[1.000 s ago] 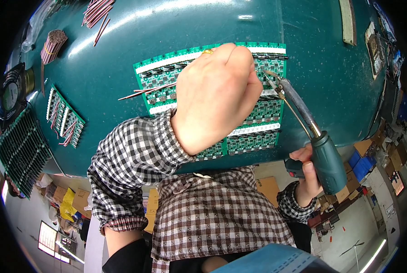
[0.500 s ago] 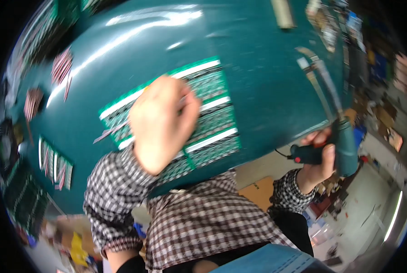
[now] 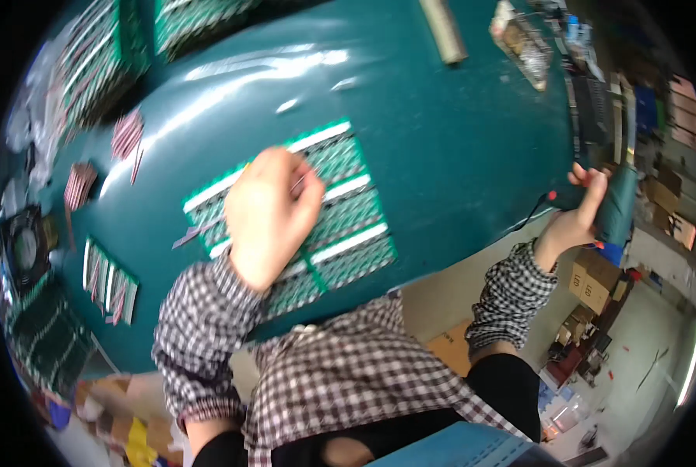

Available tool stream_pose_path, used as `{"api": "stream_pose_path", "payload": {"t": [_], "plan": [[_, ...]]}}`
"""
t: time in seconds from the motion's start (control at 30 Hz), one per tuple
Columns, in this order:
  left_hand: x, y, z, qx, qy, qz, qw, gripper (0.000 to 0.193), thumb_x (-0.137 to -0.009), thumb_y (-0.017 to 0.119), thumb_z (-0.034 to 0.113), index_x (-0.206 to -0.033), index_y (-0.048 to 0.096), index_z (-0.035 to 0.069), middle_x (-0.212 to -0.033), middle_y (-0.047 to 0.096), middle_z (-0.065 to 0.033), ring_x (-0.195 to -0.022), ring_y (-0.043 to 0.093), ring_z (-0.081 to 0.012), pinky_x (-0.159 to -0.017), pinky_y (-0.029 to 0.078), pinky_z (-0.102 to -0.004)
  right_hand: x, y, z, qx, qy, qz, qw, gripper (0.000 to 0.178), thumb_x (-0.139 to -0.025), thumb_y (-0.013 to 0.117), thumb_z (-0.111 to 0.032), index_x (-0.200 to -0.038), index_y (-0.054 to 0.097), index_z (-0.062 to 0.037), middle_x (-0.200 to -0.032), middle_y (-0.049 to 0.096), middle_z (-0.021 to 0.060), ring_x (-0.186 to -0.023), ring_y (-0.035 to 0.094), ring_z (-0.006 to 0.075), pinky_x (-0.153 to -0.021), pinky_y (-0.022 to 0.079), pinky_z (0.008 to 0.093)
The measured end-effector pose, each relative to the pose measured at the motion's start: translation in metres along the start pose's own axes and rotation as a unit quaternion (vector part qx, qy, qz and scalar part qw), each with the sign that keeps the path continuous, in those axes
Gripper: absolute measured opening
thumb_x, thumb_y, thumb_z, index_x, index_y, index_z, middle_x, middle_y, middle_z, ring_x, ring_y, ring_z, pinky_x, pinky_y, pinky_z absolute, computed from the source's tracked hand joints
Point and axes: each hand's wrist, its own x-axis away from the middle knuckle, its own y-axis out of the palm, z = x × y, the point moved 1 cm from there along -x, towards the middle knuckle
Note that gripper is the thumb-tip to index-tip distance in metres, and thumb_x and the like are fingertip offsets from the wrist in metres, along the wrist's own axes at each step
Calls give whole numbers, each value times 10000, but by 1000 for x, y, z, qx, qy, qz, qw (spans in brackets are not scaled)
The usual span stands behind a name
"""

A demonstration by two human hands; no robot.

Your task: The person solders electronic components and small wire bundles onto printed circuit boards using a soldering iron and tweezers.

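My left hand (image 3: 266,210) is closed over a panel of green circuit boards (image 3: 352,210) with white strips and rows of small parts. A thin reddish line shows between thumb and finger, and pale wire ends (image 3: 188,236) stick out at the hand's other side, so it appears to hold a bundle of thin wires. The fingertips are partly hidden. Off to the right, past the table edge, my right hand (image 3: 574,222) grips a dark green soldering gun (image 3: 617,204) whose long tip points away from me. The hand hides the gun's handle.
Bundles of red-and-white wire (image 3: 128,134) lie at the left, with a small board piece (image 3: 110,280) nearer me. Stacked circuit boards (image 3: 95,62) stand at the far left. A pale bar (image 3: 444,31) and a cluttered clear tray (image 3: 521,47) are at the back right of the green table (image 3: 457,156).
My right hand has moved up and to the right with the soldering gun, whose tip has swung away from the table. My left hand stays closed over the panel; the view has shifted slightly.
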Motion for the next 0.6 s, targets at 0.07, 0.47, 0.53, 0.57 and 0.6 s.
{"api": "stream_pose_path", "payload": {"t": [0.07, 0.47, 0.53, 0.57, 0.6], "plan": [[-7, 1, 2, 7, 19, 9, 1000, 103, -731, 648, 115, -758, 574, 49, -705, 581, -109, -631, 590, -310, -570, 462, -403, 6, 17, -22, 141, 83, -91, 982, 224, -879, 611, -67, -1024, 648, 99, -946, 670, 185, -790, 696, 284, -645, 570, 324], [-3, 11, -11, -1, 41, 64, 997, 134, -693, 679, 36, -733, 556, 68, -636, 531, -39, -555, 545, -190, -508, 429, -315, 111, -11, -55, -128, 348, -418, 829, 376, -842, 581, -130, -1124, 543, 115, -939, 615, 165, -735, 683, 271, -617, 576, 316], [-3, 11, -10, -2, 39, 66, 997, 140, -693, 679, 32, -735, 552, 73, -638, 525, -33, -551, 537, -185, -508, 428, -312, 117, -10, -60, -118, 350, -429, 825, 323, -836, 606, -115, -1069, 576, 106, -946, 616, 164, -774, 684, 284, -643, 571, 320], [-3, 12, -10, -1, 37, 66, 997, 140, -693, 679, 32, -735, 552, 73, -638, 525, -33, -551, 537, -185, -508, 428, -312, 118, -10, -60, -109, 350, -443, 819, 317, -834, 613, -111, -1068, 582, 101, -952, 616, 165, -786, 683, 285, -653, 571, 321], [-3, 12, -10, -8, 35, 67, 997, 143, -693, 681, 32, -735, 550, 73, -641, 524, -30, -550, 534, -183, -508, 427, -311, 120, -9, -60, -100, 349, -456, 813, 312, -832, 620, -107, -1066, 588, 96, -958, 617, 166, -799, 683, 287, -663, 571, 323]]}}
